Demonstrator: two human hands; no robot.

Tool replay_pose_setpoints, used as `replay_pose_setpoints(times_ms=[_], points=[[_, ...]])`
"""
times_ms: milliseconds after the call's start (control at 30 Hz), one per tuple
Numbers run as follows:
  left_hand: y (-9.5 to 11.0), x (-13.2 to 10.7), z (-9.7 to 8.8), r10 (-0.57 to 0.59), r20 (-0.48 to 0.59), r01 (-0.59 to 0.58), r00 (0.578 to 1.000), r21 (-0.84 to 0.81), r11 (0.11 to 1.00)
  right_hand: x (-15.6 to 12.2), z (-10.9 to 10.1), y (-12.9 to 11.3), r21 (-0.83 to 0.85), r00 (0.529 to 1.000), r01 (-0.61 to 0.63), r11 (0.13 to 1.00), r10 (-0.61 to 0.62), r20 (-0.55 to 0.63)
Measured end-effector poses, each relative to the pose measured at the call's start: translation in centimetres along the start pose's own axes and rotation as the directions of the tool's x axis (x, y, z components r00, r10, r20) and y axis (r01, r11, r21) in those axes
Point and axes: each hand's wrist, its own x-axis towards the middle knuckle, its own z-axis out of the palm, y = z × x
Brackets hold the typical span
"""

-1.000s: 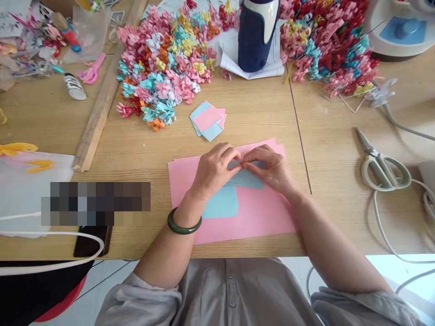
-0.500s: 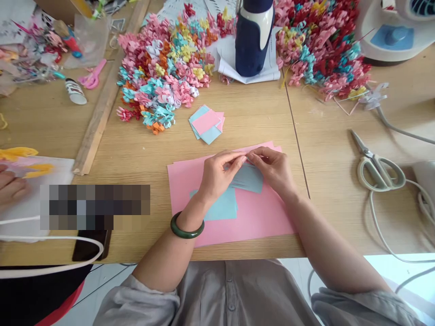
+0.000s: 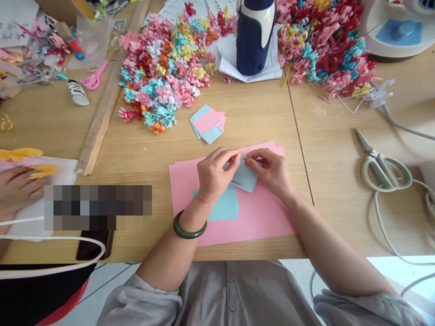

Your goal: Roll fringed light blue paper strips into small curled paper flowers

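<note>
A light blue piece of paper [image 3: 247, 177] with a row of parallel slits is held between my hands. My left hand [image 3: 217, 172] pinches its upper left part between thumb and fingertips. My right hand [image 3: 270, 168] is closed on its upper right edge. Underneath lie pink sheets [image 3: 265, 216], stacked a little askew. On them, below my left hand, rests another light blue piece of paper [image 3: 224, 206]. Farther back is a small pile of blue and pink paper pieces [image 3: 208, 121].
Behind are heaps of curled paper flowers [image 3: 163, 72], a dark blue bottle [image 3: 254, 40] and a white appliance [image 3: 401, 34]. Scissors [image 3: 384, 167] lie right, beside a cable. At left are a wooden strip [image 3: 102, 113], a phone [image 3: 91, 246] and another person's hand [image 3: 20, 188].
The slit blue paper has tilted, its lower right corner moving left. My left hand has shifted slightly left, and the two hands are a little farther apart. The other person's hand shows more.
</note>
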Motion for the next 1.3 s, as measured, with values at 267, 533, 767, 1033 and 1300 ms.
replay_pose_setpoints(times_ms=[267,533,767,1033,1300], points=[[-0.05,0.29,-0.43,-0.117,0.111,0.137,0.987,-0.198,0.970,0.11,-0.13,0.23,-0.073,0.992,0.130,0.989,-0.129,0.015],[-0.12,0.11,-0.24,-0.091,0.143,0.116,0.986,-0.179,0.977,-0.08,0.12,0.23,-0.133,0.986,0.168,0.977,-0.169,0.001],[-0.60,0.29,-0.48,-0.181,0.263,0.264,0.948,-0.328,0.907,-0.08,-0.12,-0.08,-0.174,0.974,0.228,0.958,-0.225,0.037],[-0.73,0.34,-0.61,-0.042,0.233,0.097,0.972,-0.233,0.968,-0.09,-0.07,-0.39,-0.178,0.984,0.175,0.968,-0.170,0.044],[-0.49,0.27,-0.59,-0.074,0.239,0.124,0.968,-0.201,0.972,-0.09,-0.07,-0.56,-0.219,0.990,0.138,0.966,-0.130,0.051]])
